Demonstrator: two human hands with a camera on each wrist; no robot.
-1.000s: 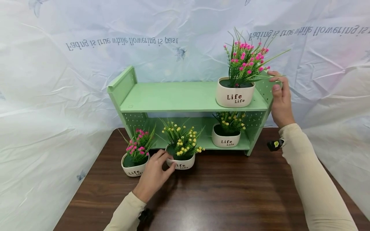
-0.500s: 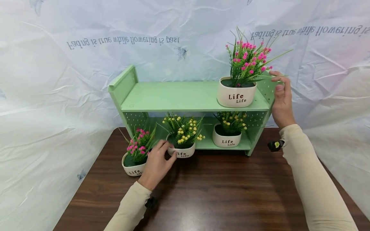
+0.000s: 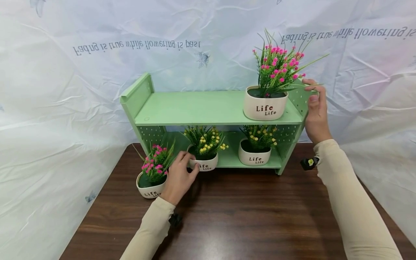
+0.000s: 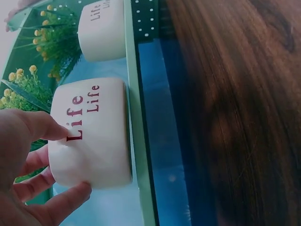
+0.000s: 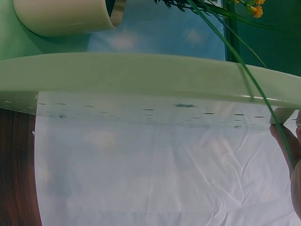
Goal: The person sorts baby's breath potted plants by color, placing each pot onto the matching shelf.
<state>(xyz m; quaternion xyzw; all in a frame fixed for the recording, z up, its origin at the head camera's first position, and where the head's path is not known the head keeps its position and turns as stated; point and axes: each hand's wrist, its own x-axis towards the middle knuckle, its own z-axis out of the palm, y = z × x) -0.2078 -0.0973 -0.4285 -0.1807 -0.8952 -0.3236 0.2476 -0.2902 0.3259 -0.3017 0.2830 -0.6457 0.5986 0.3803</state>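
Note:
In the head view my left hand (image 3: 180,175) grips the left end of a white "Life" flowerpot (image 3: 209,163) with yellow flowers, thumb on its front. That pot stands upright at the front of the lower shelf; the left wrist view has its base (image 4: 123,160) by the green front strip. Whether it bears on the shelf cannot be told. At the right, my right hand (image 3: 316,113) holds the side panel (image 3: 297,99) of the green shelf rack (image 3: 191,108), its fingers at the upper edge. The right wrist view catches only part of this hand (image 5: 292,150).
A pink-flowered pot (image 3: 264,108) stands on the upper shelf at right. Below it is another yellow-flowered pot (image 3: 254,157). A second pink-flowered pot (image 3: 147,189) sits on the brown table (image 3: 247,216), close to my left wrist. Printed white sheeting (image 3: 182,21) hangs behind.
My left hand has lifted the yellow-flowered pot from in front of the rack and carried it back to the lower shelf. The right hand stays at the side panel.

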